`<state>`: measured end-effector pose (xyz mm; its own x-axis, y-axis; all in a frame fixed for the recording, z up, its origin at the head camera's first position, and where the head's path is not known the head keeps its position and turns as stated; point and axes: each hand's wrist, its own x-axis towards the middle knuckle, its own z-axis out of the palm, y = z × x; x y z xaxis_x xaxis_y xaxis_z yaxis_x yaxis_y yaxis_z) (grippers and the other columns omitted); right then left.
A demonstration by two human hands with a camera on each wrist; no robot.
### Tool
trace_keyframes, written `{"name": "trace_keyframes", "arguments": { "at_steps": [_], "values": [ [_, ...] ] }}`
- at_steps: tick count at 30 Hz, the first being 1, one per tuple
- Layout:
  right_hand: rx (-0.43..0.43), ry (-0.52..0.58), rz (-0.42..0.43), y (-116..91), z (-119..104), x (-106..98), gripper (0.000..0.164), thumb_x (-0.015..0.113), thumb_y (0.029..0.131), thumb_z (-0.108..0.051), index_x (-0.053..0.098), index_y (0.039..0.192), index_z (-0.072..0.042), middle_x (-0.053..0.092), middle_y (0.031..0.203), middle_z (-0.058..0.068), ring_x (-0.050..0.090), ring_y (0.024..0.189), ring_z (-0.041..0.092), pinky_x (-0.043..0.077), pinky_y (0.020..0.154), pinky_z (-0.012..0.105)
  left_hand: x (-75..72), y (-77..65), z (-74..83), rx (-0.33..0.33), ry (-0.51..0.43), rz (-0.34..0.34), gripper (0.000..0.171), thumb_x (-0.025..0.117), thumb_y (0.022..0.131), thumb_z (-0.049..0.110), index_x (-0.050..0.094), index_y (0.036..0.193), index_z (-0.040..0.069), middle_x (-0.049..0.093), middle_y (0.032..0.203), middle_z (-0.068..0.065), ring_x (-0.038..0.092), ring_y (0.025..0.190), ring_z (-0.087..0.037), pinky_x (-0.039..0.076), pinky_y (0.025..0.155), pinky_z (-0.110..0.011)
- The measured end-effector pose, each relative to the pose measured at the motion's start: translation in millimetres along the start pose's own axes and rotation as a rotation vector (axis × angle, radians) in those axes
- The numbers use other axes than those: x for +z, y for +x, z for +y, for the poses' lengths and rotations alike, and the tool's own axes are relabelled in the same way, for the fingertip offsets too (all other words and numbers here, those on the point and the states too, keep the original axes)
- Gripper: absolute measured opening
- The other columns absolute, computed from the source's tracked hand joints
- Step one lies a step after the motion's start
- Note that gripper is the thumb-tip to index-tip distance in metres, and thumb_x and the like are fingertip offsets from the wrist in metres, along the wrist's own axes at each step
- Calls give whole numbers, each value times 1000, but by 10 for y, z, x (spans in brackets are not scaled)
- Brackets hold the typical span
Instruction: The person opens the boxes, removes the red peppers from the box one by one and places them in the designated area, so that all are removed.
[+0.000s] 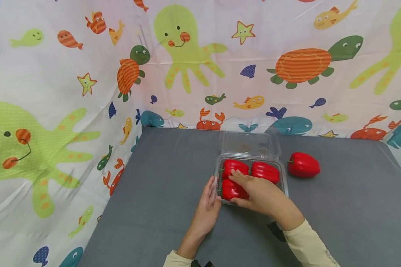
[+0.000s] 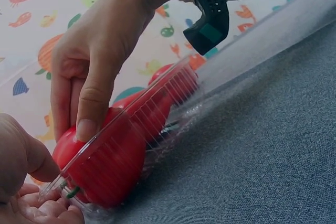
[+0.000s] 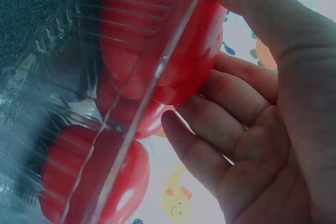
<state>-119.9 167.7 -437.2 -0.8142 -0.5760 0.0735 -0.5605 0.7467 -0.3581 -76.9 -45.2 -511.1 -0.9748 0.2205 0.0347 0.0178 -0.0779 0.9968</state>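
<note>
I count two pale, long sleeves nearest me, the right one (image 1: 309, 244) and the left one (image 1: 178, 259). The left hand (image 1: 205, 212) pinches the wall of one clear plastic container (image 1: 285, 180) at its near left corner, thumb against fingers. The right hand (image 1: 264, 194) has its thumb and fingers curved around the front pepper (image 1: 232, 190), which sits inside the container; I see its short green stem facing the left wall. Two more, the back-left pepper (image 1: 235, 168) and the back-right pepper (image 1: 264, 171), lie behind it: three inside, all red, glossy and blocky. The container's sides are ribbed, its one lid (image 1: 248, 142) open to the rear. A fourth, the loose pepper (image 1: 304, 165), rests just right of it on grey woven cloth (image 1: 153, 207). Farthest off I get creased white fabric (image 1: 204, 92) printed with three octopuses and two turtles.
</note>
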Motion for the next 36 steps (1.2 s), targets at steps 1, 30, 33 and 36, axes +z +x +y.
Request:
{"name": "trace_keyframes", "arguments": {
  "at_steps": [1,30,33,36],
  "values": [
    [-4,-4,1,9,-1,2,81,91,81,-42,61,149,-8,64,146,15,72,119,34,63,93,50,-5,-2,3,0,-2,2,69,47,108,-3,16,169,6,23,175,-10,18,162,-27,24,124,-37],
    [12,44,-68,46,48,-73,90,93,78,-46,57,155,-15,64,147,9,77,104,30,65,89,47,-33,6,4,0,-22,-24,70,46,108,-4,14,169,8,21,176,-8,15,162,-23,22,125,-32],
    [23,48,-63,48,45,-70,88,92,79,-46,58,154,-15,67,144,10,77,101,29,65,89,47,-34,8,-1,1,-21,-26,70,46,108,-4,14,169,8,21,176,-9,15,162,-22,22,125,-32],
    [28,35,-60,52,46,-71,85,91,80,-48,60,152,-16,71,136,10,77,96,26,65,87,46,-34,10,-5,-2,-15,-25,70,46,108,-4,14,169,8,21,176,-8,16,162,-21,22,125,-31]
  ]
}}
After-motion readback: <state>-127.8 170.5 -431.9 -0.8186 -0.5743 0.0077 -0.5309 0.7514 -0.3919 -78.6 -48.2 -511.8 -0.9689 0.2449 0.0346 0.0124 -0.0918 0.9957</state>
